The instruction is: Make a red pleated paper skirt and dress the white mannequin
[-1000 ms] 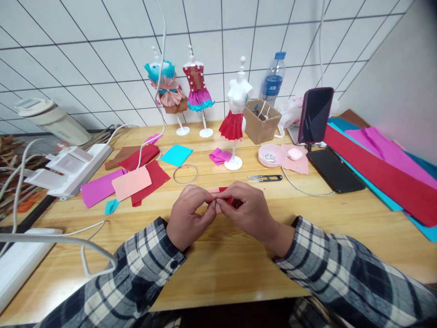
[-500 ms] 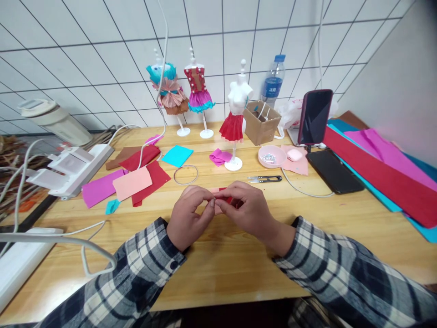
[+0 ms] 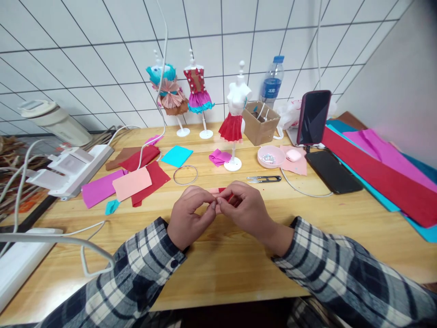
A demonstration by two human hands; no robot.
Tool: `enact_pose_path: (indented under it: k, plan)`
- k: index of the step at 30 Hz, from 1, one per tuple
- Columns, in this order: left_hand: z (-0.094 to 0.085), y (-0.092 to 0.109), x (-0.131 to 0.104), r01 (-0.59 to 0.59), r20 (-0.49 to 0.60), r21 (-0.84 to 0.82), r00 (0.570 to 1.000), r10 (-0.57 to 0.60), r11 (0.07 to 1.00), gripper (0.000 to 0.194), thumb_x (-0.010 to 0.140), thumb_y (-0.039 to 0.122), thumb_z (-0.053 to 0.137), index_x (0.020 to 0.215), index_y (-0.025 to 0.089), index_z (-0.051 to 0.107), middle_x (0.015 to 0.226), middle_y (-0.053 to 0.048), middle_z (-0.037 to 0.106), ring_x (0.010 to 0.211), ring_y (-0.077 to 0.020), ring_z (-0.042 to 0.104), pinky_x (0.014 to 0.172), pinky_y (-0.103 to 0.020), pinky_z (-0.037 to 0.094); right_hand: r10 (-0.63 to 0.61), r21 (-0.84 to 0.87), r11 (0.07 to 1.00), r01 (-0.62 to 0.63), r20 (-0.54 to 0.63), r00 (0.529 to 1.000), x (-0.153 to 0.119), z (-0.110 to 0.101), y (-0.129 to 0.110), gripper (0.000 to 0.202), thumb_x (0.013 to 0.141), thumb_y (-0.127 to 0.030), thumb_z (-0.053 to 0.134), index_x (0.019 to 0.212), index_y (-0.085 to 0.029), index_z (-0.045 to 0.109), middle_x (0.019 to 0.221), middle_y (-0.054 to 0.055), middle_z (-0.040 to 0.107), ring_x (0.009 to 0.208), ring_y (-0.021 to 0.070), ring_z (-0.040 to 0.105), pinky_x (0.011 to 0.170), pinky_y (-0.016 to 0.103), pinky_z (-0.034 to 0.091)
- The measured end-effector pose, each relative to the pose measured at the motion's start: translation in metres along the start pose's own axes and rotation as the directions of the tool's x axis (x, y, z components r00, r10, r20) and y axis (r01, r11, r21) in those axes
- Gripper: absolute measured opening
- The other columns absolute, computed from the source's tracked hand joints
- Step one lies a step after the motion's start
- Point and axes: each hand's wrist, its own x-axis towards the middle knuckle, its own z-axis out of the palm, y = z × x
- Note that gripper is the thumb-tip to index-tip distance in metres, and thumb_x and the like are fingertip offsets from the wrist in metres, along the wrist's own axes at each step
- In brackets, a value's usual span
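My left hand (image 3: 191, 209) and my right hand (image 3: 248, 208) meet over the front middle of the table, thumbs and forefingers pinched together. Whatever sits between the fingertips is too small and covered to make out. Beneath and just behind them lies a pink paper piece (image 3: 214, 190) with a red strip (image 3: 232, 198) on it, both largely hidden by the hands. Just beyond my right hand are small thread snips (image 3: 264, 179). A wire ring (image 3: 185, 175) lies past my left hand. Farther back stands a white mini dress form (image 3: 237, 98) in a red skirt (image 3: 231, 127).
Two dressed mini forms (image 3: 167, 91) (image 3: 198, 89) stand by the wall. At right are a pink dish (image 3: 271, 163) of beads, a cardboard box (image 3: 259, 130), a phone (image 3: 332, 172) and long crepe strips (image 3: 382, 175). Coloured paper pieces (image 3: 132, 183) and a power strip (image 3: 73, 166) occupy the left.
Both hands stay together in the same place; the pinching fingertips have shifted only slightly. Nothing else on the table has moved.
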Motion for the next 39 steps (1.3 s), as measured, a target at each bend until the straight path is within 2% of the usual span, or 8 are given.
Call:
enact_pose_path:
  k: [7,10,14,18,21,26,31,39]
  plan:
    - [-0.005,0.001,-0.001,-0.125,0.018,-0.080,0.992,0.127,0.989,0.010,0.083,0.012,0.058,0.084,0.020,0.064,0.075,-0.002,0.069,0.073,-0.0149,0.060,0.072,-0.030,0.048,0.341,0.443,0.794,-0.416,0.241,0.909,0.007,0.001,0.003,0.014,0.077,-0.030,0.066,0.077,-0.019,0.057,0.054,-0.006,0.059,0.043,0.0075,0.052,0.040,0.017,0.040]
    - [-0.007,0.001,-0.002,-0.189,0.022,-0.101,0.981,0.192,0.977,0.014,0.082,0.009,0.058,0.088,0.019,0.064,0.075,-0.003,0.069,0.074,-0.0153,0.058,0.071,-0.031,0.048,0.437,0.503,0.714,-0.486,0.222,0.872,0.010,-0.001,0.002,0.017,0.074,-0.031,0.067,0.074,-0.019,0.055,0.070,-0.001,0.068,0.039,0.0050,0.050,0.033,0.014,0.033]
    - [-0.010,-0.001,-0.002,-0.216,0.005,-0.113,0.976,0.218,0.970,0.017,0.082,0.007,0.058,0.092,0.019,0.064,0.077,-0.003,0.067,0.073,-0.0148,0.058,0.069,-0.030,0.048,0.487,0.587,0.667,-0.458,0.121,0.865,0.024,-0.024,-0.005,0.024,0.070,-0.030,0.070,0.067,-0.018,0.049,0.084,0.002,0.073,0.047,0.0054,0.058,0.036,0.013,0.041]
    - [-0.010,-0.006,-0.004,-0.208,-0.020,-0.115,0.978,0.207,0.971,0.018,0.082,0.005,0.057,0.093,0.018,0.064,0.076,-0.003,0.065,0.073,-0.0145,0.057,0.068,-0.029,0.046,0.416,0.618,0.755,-0.220,-0.193,0.889,0.059,-0.071,-0.012,0.027,0.062,-0.026,0.077,0.068,-0.019,0.051,0.071,-0.004,0.068,0.057,0.0073,0.061,0.043,0.013,0.050]
    - [-0.008,-0.009,-0.005,-0.198,-0.022,-0.117,0.980,0.197,0.973,0.017,0.082,0.005,0.058,0.091,0.019,0.063,0.075,-0.003,0.065,0.072,-0.0143,0.056,0.068,-0.028,0.046,0.216,0.467,0.884,0.008,-0.425,0.879,0.092,-0.106,-0.012,0.024,0.063,-0.023,0.077,0.074,-0.021,0.056,0.074,-0.003,0.069,0.059,0.0079,0.061,0.046,0.015,0.051]
    - [-0.006,-0.013,-0.005,-0.182,-0.019,-0.124,0.983,0.181,0.975,0.017,0.082,0.006,0.058,0.091,0.019,0.063,0.075,-0.002,0.065,0.072,-0.0140,0.056,0.067,-0.027,0.046,-0.100,-0.072,0.995,0.074,-0.485,0.869,0.145,-0.133,0.003,0.016,0.075,-0.028,0.067,0.088,-0.020,0.073,0.081,0.003,0.071,0.063,0.0131,0.061,0.050,0.024,0.051]
    - [-0.006,-0.016,-0.005,-0.172,-0.012,-0.103,0.985,0.172,0.980,0.018,0.082,0.006,0.058,0.092,0.019,0.063,0.074,-0.002,0.064,0.072,-0.0144,0.055,0.066,-0.027,0.045,-0.206,-0.524,0.849,-0.066,-0.444,0.872,0.188,-0.138,0.031,0.022,0.080,-0.026,0.061,0.093,-0.020,0.078,0.080,0.005,0.075,0.066,0.0176,0.064,0.068,0.032,0.051]
    - [-0.006,-0.017,-0.005,-0.170,-0.012,-0.114,0.985,0.170,0.979,0.018,0.083,0.006,0.058,0.093,0.019,0.063,0.076,-0.002,0.065,0.073,-0.0144,0.055,0.066,-0.027,0.045,-0.131,-0.721,0.686,-0.101,-0.258,0.957,0.217,-0.149,0.068,0.036,0.086,-0.015,0.048,0.110,-0.023,0.074,0.111,0.006,0.074,0.104,0.0244,0.066,0.089,0.036,0.049]
